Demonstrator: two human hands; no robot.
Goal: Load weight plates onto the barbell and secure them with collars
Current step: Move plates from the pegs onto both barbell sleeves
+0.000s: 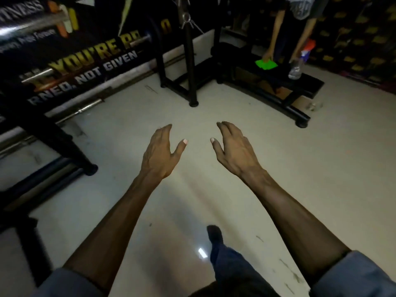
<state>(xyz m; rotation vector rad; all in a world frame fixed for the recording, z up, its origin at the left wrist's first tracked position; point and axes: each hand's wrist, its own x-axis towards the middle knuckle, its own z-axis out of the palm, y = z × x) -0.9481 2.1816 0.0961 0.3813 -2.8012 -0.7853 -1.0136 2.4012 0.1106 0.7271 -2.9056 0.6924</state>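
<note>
Head view: both hands, left hand [159, 152] and right hand [234, 150], are held apart and empty over the floor [321, 168], the loaded barbell [137, 40] racked far left, so a plate could be fumbled if grabbed hastily.

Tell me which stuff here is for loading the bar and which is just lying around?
For the job: left hand, right hand, both empty; racked barbell with a dark plate.

Lying about: spare bar on the floor, green sheet, plastic bottle.
</note>
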